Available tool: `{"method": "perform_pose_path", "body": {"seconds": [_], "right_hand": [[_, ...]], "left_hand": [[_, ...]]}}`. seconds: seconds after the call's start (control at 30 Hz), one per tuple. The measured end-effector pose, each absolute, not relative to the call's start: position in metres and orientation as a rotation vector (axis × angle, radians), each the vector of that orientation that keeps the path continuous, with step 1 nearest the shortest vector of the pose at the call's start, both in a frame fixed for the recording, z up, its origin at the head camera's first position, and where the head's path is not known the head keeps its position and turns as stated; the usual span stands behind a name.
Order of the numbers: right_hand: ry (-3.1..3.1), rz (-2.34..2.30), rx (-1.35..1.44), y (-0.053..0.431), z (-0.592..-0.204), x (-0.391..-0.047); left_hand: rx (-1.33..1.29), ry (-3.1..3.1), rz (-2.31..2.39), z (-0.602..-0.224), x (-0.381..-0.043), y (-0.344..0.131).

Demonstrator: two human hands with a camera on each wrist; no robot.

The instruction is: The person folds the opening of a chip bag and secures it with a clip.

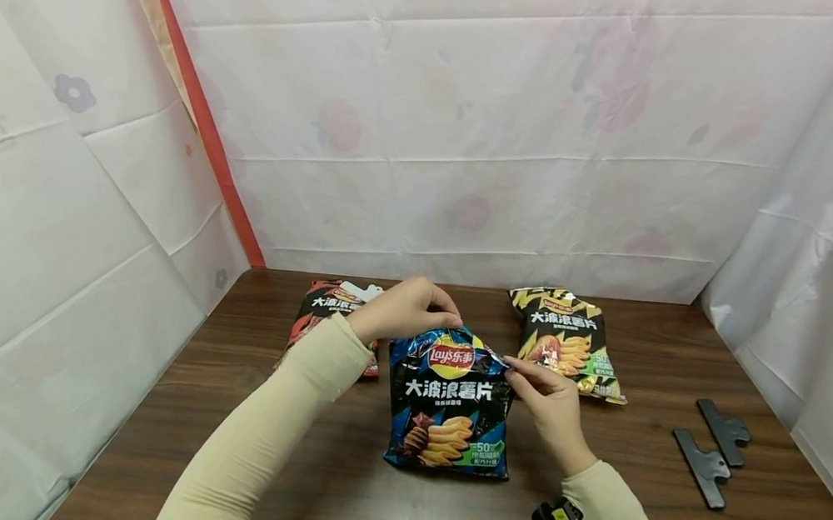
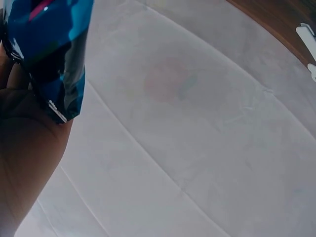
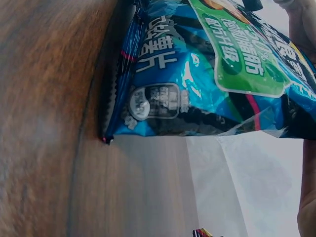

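While upright, blue bag, contents hidden.

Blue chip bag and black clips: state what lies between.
The head view shows the right hand pinching the bag, then bare tabletop before the clips.

Blue-black foil chip bag stood on brown wooden worktop. Behind it lay red foil chip bag left, yellow-black foil chip bag right. Two flat dark-grey clips sat far right.
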State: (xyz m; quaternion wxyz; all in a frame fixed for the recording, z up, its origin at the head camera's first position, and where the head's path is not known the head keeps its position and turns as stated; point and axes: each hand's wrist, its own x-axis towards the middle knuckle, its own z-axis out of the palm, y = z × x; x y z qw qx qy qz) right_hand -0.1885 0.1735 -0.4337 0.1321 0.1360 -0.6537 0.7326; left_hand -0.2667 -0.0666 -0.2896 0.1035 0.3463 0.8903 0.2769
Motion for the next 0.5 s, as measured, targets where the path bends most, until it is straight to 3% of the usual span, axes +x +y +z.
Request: {"method": "perform_pose_path", "body": {"seconds": [0.33, 0.5], "right_hand": [[-1.982, 2.105, 0.532, 0.182, -0.425, -0.191], [-2.090, 2.128, 0.423, 0.183, -0.415, -0.196]], "left_hand": [[1.032, 2.656, 0.826, -0.291, -0.265, -0.066], [1.046, 2.673, 0.825, -0.292, -0.265, -0.066]]}}
